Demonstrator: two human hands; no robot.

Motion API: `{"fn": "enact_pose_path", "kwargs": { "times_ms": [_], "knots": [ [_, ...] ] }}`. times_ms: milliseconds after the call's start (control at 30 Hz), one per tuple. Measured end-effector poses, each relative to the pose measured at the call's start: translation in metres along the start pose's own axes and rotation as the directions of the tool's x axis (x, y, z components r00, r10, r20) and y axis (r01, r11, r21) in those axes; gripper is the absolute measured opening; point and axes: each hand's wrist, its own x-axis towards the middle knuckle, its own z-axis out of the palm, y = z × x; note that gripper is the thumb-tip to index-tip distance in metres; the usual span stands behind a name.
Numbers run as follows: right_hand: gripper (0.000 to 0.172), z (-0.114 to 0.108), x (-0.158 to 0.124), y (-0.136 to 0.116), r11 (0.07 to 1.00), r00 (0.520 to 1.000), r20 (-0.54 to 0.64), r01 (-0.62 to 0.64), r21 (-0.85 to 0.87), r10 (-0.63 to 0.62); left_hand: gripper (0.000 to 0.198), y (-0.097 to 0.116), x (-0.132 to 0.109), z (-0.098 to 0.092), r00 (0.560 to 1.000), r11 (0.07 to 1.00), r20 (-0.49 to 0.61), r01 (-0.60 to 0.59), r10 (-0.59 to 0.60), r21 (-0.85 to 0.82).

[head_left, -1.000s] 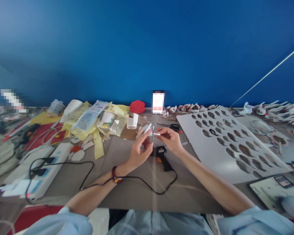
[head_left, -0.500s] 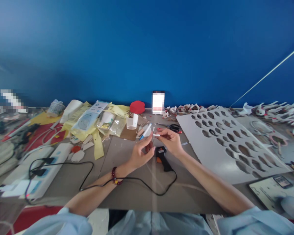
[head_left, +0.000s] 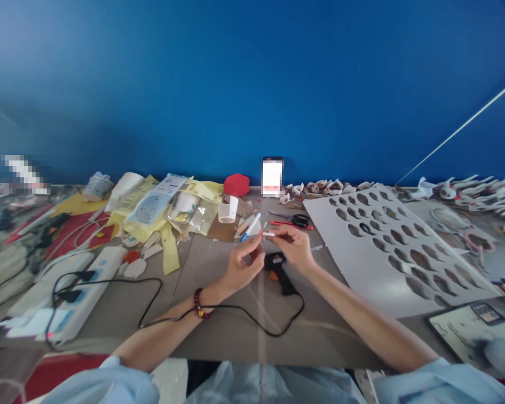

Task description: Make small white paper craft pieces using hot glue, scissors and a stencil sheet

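Observation:
In front of me, at the middle of the table, my two hands nearly meet at the fingertips. My right hand [head_left: 293, 247] pinches a small white piece [head_left: 269, 234] that points left. The fingers of my left hand [head_left: 244, 264] are curled around a thin pale stick [head_left: 265, 226], which touches or almost touches the white piece; its lower end is hidden. Below the hands lies a black hot glue gun [head_left: 281, 272], partly covered by my right hand. Just beyond them are a blue-and-white pen [head_left: 251, 226], a red pen [head_left: 290, 225] and black scissors [head_left: 298, 219].
On the right lies a white sheet [head_left: 353, 264] with leaf-shaped holes. A black cord [head_left: 252, 321] crosses my left forearm towards a power strip [head_left: 93, 294]. Plastic packets [head_left: 151, 205], a paper cup [head_left: 227, 212] and a phone [head_left: 272, 177] stand farther back. Several white bird-like figures [head_left: 475, 191] fill the right rear.
My right hand and the small white piece have dropped slightly, and the thin stick has shifted a little at my left fingertips. The view has moved very slightly.

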Motion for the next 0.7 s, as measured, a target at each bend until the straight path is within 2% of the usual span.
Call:
{"fn": "enact_pose_path", "kwargs": {
  "times_ms": [300, 467, 567, 700],
  "knots": [
    [0.018, 0.0012, -0.0001, 0.0023, 0.999, 0.999, -0.021, -0.033, 0.015, 0.033, 0.043, -0.0031, -0.0021, 0.0020, 1.000, 1.000, -0.016, -0.003, 0.003, 0.023],
    [0.020, -0.0007, 0.0014, 0.0018, 1.000, 0.999, -0.032, -0.012, 0.000, 0.012, 0.044, -0.0041, -0.0002, -0.0003, 0.999, 0.999, 0.046, -0.030, 0.028, 0.044],
    [0.019, 0.0004, 0.0005, 0.0004, 0.998, 0.999, -0.017, 0.037, -0.045, -0.037, 0.045, -0.0035, 0.0015, -0.0031, 0.997, 0.992, 0.070, -0.034, 0.025, 0.122],
    [0.014, 0.0047, -0.0040, -0.0007, 0.992, 0.994, 0.021, 0.107, -0.071, -0.105, 0.041, -0.0020, 0.0024, -0.0056, 0.999, 0.972, -0.018, -0.028, 0.033, 0.234]
  ]
}}
